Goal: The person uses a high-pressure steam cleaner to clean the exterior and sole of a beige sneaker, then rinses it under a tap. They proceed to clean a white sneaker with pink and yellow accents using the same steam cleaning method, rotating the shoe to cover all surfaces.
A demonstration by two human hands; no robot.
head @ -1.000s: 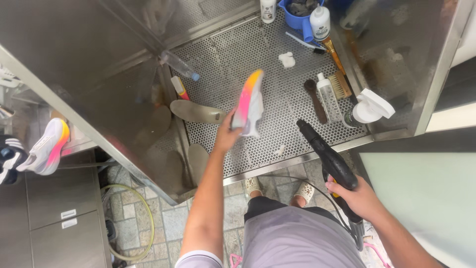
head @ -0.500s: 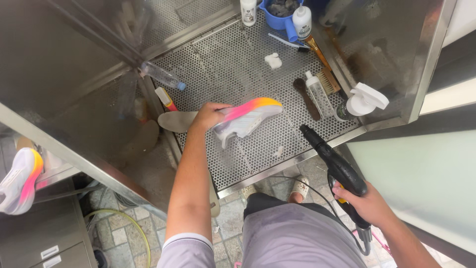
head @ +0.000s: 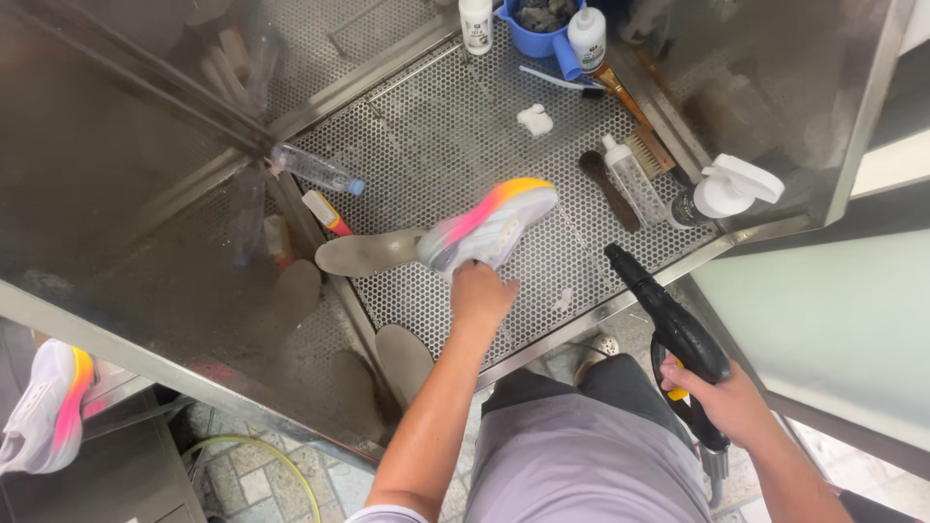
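Note:
My left hand [head: 481, 293] grips a white sneaker [head: 489, 225] with a pink, orange and yellow sole, held on its side just above the perforated metal tray [head: 426, 145]. My right hand [head: 728, 402] holds a black spray gun [head: 673, 324] by its handle, nozzle pointing up toward the tray's front edge, apart from the shoe. Two grey insoles lie near the shoe: one [head: 366, 253] to its left, one [head: 403, 359] leaning at the tray's front left corner.
On the tray: a clear bottle [head: 315, 169], a brush [head: 329, 213], white bottles [head: 475, 21] [head: 587, 37], a blue tub [head: 542, 21], brushes [head: 608, 189] [head: 635, 116], a trigger sprayer [head: 722, 192]. The matching sneaker [head: 44, 407] sits lower left. Steel walls [head: 116, 194] enclose the tray.
My left hand has turned the sneaker from upright to lying sideways and lowered it toward the tray. The spray gun has stayed low at the right.

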